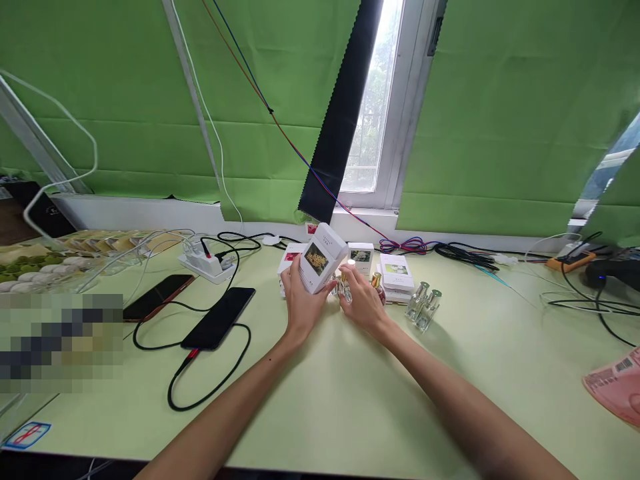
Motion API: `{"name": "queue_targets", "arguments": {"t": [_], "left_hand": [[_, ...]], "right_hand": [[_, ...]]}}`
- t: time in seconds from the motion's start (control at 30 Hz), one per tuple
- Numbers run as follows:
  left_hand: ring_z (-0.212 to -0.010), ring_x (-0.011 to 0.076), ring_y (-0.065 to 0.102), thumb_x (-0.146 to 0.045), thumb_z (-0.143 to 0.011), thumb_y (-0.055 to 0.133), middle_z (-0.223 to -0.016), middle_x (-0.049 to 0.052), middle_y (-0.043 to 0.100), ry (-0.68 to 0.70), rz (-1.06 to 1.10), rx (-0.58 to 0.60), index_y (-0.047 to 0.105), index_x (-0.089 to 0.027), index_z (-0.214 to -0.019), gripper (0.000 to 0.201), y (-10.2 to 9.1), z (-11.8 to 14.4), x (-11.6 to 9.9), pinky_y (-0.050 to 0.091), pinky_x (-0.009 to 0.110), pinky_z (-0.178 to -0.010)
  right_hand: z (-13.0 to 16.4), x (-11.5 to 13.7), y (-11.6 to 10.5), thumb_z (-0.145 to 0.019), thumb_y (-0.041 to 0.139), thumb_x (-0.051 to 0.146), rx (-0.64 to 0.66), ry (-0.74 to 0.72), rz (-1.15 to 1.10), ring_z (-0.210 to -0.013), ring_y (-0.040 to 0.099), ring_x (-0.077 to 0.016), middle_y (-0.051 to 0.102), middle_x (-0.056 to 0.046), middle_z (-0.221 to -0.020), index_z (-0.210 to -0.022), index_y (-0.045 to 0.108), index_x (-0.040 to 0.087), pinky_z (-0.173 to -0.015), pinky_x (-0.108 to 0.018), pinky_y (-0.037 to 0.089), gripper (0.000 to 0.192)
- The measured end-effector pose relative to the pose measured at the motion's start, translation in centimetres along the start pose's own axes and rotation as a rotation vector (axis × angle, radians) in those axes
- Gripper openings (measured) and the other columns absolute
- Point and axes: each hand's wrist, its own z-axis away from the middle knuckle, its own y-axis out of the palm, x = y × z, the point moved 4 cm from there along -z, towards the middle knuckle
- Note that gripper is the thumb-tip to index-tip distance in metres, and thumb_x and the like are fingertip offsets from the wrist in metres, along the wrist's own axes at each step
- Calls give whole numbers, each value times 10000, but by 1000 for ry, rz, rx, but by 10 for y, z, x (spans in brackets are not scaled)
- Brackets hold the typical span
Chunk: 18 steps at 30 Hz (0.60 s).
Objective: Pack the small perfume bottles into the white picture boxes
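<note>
My left hand grips a white box with a yellow-flower picture, tilted above the table. Beside it, my right hand has its fingers curled at a small clear glass bottle with a gold-coloured top, partly hidden behind the fingers. Just past that hand stands a reddish bottle with a gold cap. Two clear glass bottles with greenish caps stand to the right. Behind the hands are more white picture boxes, one upright and others lying in a stack.
Two phones with charging cables lie at left, near a white power strip. Trays of green and white items fill the far left. Coiled black cable runs along the wall. A pink printed sheet lies at right.
</note>
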Motion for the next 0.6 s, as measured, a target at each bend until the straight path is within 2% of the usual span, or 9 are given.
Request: {"name": "queue_targets", "arguments": {"t": [0.13,0.4,0.53,0.6], "left_hand": [[-1360,329,453,-378,-704,883,-1340,106,455,2,11,4,410,-295,-1455,891,1,1,0,427,473,-1125],[-1343,330,458,-374,-715,872,-1333,112,480,22,-8,29,435,-271,-1425,840,1,2,-4,452,466,-1086],[-1337,331,459,-374,-716,872,-1336,113,496,48,-32,42,436,-265,-1420,835,1,2,-5,460,473,-1070],[-1340,332,458,-404,-712,876,-1344,116,495,73,-39,52,423,-267,-1431,861,2,3,-5,460,477,-1070]], "right_hand": [[4,2,-3,-797,552,67,3,-4,26,-1285,550,-332,525,-135,-1477,-1419,411,211,-999,-487,540,654],[14,10,-14,-866,547,99,-1,-39,-50,-1311,552,-309,540,-150,-1418,-1380,440,199,-995,-447,551,534],[24,13,-22,-895,553,133,11,-55,-109,-1204,618,-299,544,-153,-1365,-1348,477,214,-900,-420,583,466],[29,13,-26,-907,551,137,-8,-46,-156,-1054,669,-263,549,-152,-1337,-1337,488,212,-835,-396,591,441]]}}
